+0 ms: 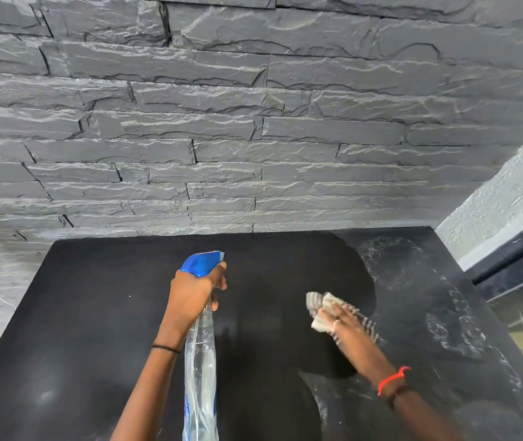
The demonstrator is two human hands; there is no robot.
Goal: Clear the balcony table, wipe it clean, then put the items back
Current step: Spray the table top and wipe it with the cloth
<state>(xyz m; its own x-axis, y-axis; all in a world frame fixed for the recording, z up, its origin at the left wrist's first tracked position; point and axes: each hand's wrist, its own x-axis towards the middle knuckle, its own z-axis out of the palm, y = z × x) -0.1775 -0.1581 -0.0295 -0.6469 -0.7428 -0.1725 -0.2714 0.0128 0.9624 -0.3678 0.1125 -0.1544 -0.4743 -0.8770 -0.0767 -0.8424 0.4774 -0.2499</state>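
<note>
Left forearm: I see it rising from the bottom centre-left of the frame, a thin black band (165, 347) around the wrist.
Spray bottle: clear body with a blue trigger head, spray bottle (200, 361) running from the bottom edge up to mid-frame, nozzle aimed away from me over the table.
Left hand: my left hand (195, 292) is wrapped around the bottle's neck just under the blue head, fingers curled tight, one finger up by the trigger.
Right forearm: it comes in from the lower right, a red thread bracelet (392, 379) and a dark band at the wrist.
Right hand: the right hand (339, 326) lies flat, fingers spread and pressing down on the cloth, a pale ring on one finger.
Cloth: a striped grey-and-white cloth (320, 308), bunched under that hand, right of centre, touching the tabletop.
Table: black table (94, 313) filling the lower half of the frame; the middle and left look dark and even, the right side shows pale smeared streaks (451, 326).
Wall: grey rough stone wall (222, 122) directly behind the table's far edge, filling the upper frame.
Right edge: a lighter textured wall (505, 198) and a dark frame beside it.
</note>
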